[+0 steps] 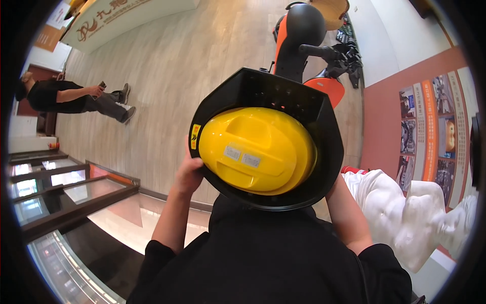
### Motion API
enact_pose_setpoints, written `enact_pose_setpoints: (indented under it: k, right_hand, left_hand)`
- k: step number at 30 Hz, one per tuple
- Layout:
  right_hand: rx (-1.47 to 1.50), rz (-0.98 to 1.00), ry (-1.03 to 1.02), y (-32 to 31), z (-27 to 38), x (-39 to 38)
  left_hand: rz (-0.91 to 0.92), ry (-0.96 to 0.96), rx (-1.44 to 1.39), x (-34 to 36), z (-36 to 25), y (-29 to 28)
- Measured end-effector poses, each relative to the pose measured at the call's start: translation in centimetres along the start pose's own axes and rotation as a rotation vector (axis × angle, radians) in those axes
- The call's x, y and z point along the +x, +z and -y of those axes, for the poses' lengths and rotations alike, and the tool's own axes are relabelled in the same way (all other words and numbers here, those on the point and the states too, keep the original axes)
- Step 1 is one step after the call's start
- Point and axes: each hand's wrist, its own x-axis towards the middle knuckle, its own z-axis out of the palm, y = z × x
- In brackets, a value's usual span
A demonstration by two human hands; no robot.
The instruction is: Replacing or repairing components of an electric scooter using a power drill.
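Head view — left hand gripping left rim of black storage box, yellow helmet sitting inside; right hand hiding behind box — fingers impossible to judge; scooter standing beyond.

Both bare forearms rise from the lower middle of the frame, elbows bent, out of short black sleeves. The left hand sits left of centre, fingers curled in a grip, thumb side up. The right forearm climbs right of centre; its hand is hidden, probably gripping too.
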Motion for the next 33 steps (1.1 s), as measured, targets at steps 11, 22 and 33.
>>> enact_pose_setpoints:
  k: [11,22,33]
  right_hand:
    - [0.152,0.049,0.126,2.0,9.0,1.1]
    - [0.318,0.121,0.59,-0.9,7.6,3.7]
    - [0.326,0.19,0.855,0.9,8.8,4.6]
  left_hand:
    - [0.264,-0.221,0.268,4.4,-4.5,-2.0]
    - [0.233,-0.351,-0.06,4.2,-3.2,0.5]
    - [-0.131,-0.57,0.126,3.1,-1.7,3.2]
